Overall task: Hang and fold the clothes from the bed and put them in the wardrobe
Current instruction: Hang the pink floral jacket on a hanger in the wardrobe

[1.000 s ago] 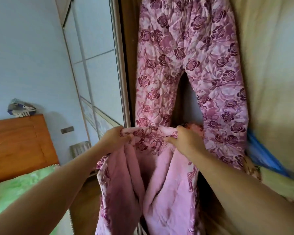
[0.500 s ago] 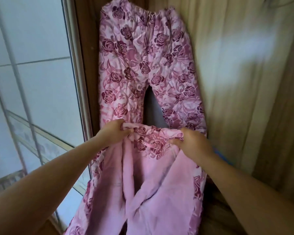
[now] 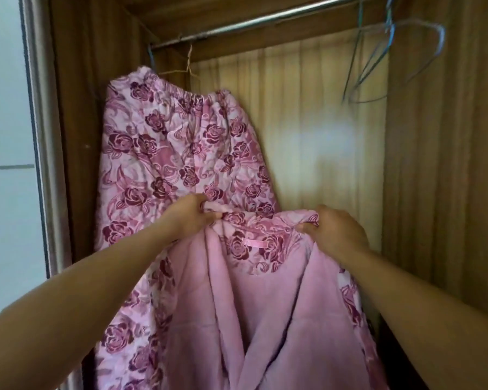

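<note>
Head view: the left hand (image 3: 192, 215) and right hand (image 3: 337, 233) each grip the collar edge of the rose-print quilted jacket (image 3: 265, 305), fingers curled into the fabric. Just above the fingers hang matching trousers (image 3: 178, 153); the wardrobe rail (image 3: 265, 21) runs higher up.

- Hands: two, the left hand (image 3: 189, 218) and the right hand (image 3: 335, 235).
- Rose-print quilted garments: two, namely one jacket (image 3: 265, 305) with a plain pink lining and one pair of trousers (image 3: 181, 153).
- Pink loops at the jacket's collar: one (image 3: 253, 242).
- Metal rails (image 3: 265, 21): one.
- Hanger hooks on the rail above the trousers: two, one tan hook (image 3: 189, 61) and one blue hook (image 3: 150, 55).
- Bare wire hangers (image 3: 389, 29) towards the right: at least two, too blurred for an exact count.
- Sliding door panels (image 3: 6, 192) at the left: one.
</note>
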